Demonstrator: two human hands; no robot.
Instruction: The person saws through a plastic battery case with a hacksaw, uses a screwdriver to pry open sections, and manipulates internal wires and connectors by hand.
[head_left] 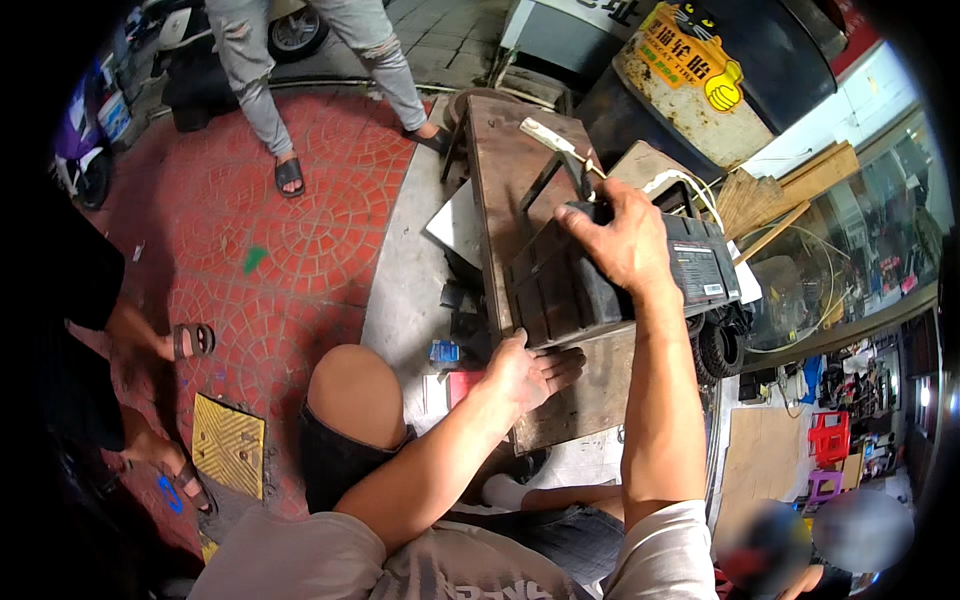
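Note:
A large black battery [555, 290] with raised carry handles rests on a worn wooden bench [590, 395] in front of me. A dark label with white print [698, 270] covers part of its right side. Across the battery's top, my right hand [630, 235] is closed, thumb to the left and fingers over the far part, partly hidden. My left hand [532, 373] lies at the near lower edge, palm upward, its fingers stretched out and its thumb against the case. Beyond the battery, a white plastic strip [547, 134] lies on the bench, with a pale cable nearby.
Small black wheels [718, 347] stand at the bench's right. Wooden boards [790, 190] lean behind, next to a big dark drum [700, 90]. People stand on the red paving [320, 230] at left. A yellow ramp [228, 445] lies there. Red and purple stools [828, 440] are at right.

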